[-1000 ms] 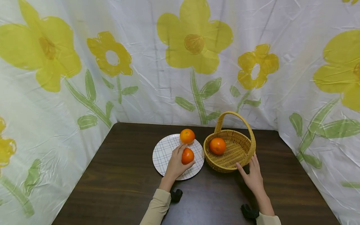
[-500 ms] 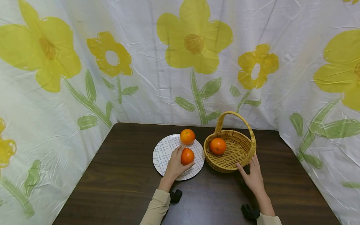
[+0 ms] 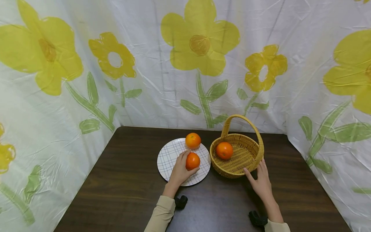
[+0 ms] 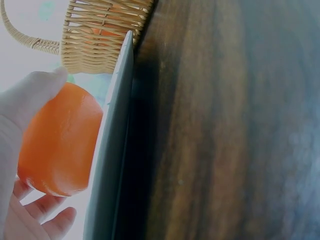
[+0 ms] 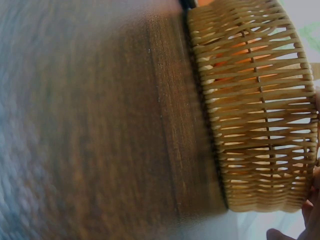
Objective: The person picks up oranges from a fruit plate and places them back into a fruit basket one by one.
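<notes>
On a white plate with a dark grid pattern [image 3: 167, 161], my left hand [image 3: 180, 169] curls its thumb and fingers round an orange [image 3: 193, 161]. In the left wrist view this orange [image 4: 62, 142] sits right at the plate's surface, thumb on one side and fingertips on the other. Another orange [image 3: 193, 140] lies just behind it, near the plate's back edge. To the right stands a yellow wicker basket [image 3: 232, 174] with an upright handle and one orange [image 3: 224, 150] inside. My right hand [image 3: 261, 184] rests against its near right side, fingers extended, thumb at the rim.
The dark wooden table [image 3: 121, 180] extends to both sides of the plate and basket. Behind it hangs a white curtain [image 3: 150, 96] printed with yellow flowers. Plate and basket stand close together, and the basket handle [image 3: 259, 138] arches high over its opening.
</notes>
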### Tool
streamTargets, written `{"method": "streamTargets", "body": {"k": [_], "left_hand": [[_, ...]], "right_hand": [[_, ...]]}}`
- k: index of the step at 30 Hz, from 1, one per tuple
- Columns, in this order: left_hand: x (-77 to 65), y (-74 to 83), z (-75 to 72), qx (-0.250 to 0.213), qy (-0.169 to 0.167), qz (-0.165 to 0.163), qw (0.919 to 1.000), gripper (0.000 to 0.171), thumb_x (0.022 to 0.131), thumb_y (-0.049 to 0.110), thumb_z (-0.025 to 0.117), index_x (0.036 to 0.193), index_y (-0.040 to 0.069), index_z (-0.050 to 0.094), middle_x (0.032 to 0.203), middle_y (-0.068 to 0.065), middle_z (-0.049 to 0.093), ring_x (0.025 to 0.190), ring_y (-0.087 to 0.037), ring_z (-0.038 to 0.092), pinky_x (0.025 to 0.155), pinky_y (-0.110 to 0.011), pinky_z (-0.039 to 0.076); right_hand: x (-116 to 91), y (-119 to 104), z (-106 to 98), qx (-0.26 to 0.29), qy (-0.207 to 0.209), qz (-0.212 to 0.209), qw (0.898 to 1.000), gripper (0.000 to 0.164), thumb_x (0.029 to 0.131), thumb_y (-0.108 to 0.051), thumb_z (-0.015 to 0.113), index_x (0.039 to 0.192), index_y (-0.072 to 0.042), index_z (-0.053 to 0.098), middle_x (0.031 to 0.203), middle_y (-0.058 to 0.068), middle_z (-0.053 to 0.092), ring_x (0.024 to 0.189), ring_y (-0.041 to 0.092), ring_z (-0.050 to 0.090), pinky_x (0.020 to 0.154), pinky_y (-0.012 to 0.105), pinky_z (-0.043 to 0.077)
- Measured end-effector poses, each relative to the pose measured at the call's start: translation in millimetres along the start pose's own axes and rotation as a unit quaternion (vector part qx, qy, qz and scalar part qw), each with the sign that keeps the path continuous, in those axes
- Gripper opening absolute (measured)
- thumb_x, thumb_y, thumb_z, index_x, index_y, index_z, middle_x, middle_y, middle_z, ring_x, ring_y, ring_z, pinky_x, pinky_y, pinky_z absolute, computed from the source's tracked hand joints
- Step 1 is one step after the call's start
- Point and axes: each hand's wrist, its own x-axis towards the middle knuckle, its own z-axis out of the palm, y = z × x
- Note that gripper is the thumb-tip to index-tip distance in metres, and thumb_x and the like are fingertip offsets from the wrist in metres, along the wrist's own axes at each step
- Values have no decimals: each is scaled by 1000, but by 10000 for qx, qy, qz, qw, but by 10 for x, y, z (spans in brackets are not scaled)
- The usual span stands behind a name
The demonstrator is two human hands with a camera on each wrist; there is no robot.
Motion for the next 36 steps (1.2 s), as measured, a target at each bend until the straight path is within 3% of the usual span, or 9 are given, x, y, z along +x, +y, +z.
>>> {"method": "streamTargets", "body": {"k": [36], "left_hand": [[13, 38, -1, -326, 11, 22, 9995, 76, 71, 34, 80, 133, 7, 44, 125, -9, 49, 107, -24, 54, 90, -42, 48]], "right_hand": [[5, 26, 15, -77, 26, 1, 10000, 67, 90, -35, 60, 144, -8, 32, 154, 11, 15, 143, 27, -2, 101, 68, 16]]}}
